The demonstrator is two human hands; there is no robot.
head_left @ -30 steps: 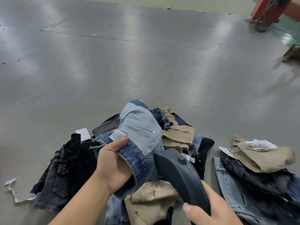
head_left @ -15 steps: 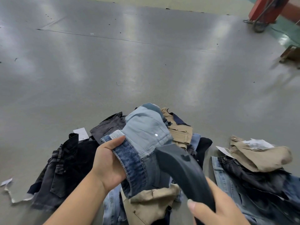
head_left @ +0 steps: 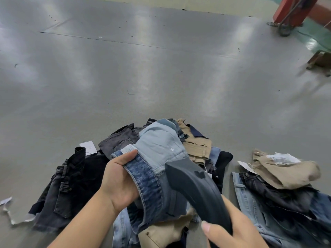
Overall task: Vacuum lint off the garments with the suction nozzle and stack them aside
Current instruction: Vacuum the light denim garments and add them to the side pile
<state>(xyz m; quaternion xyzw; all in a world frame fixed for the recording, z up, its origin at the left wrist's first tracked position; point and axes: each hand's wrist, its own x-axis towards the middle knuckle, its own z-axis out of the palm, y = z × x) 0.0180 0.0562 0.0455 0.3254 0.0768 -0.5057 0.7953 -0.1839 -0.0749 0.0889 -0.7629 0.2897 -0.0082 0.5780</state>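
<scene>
Head view: the left hand (head_left: pixel 120 183) grips a pair of blue denim jeans (head_left: pixel 157 169) at the waistband, thumb on the outer edge and fingers curled out of sight underneath, so the garment is lifted above the heap with its pale inner lining turned up. The right hand (head_left: pixel 238 228) is wrapped round the handle of a dark grey suction nozzle (head_left: pixel 195 190), thumb along its near side; the nozzle's far end lies against the jeans just below a small metal button, and its body covers part of the denim and of the clothes behind.

Below and behind the held jeans lies the unsorted pile (head_left: pixel 197 149) on the grey floor (head_left: pixel 125 77): khaki trousers, dark grey denim and black fabric overlap, with another khaki piece and light denim at the near edge, partly hidden by both forearms. To the left, black jeans (head_left: pixel 68 187) lie flat, with a white paper tag (head_left: pixel 88 147) just beyond them and a torn strip of paper (head_left: pixel 12 213) at the far left. To the right, apart from the pile, sits a stack (head_left: pixel 279 194) of light and dark jeans topped by a khaki garment with a white label. Far right stand a red metal post (head_left: pixel 293 9) with a cable at its foot, and a brown wooden object (head_left: pixel 320 61) cut off by the frame edge.
</scene>
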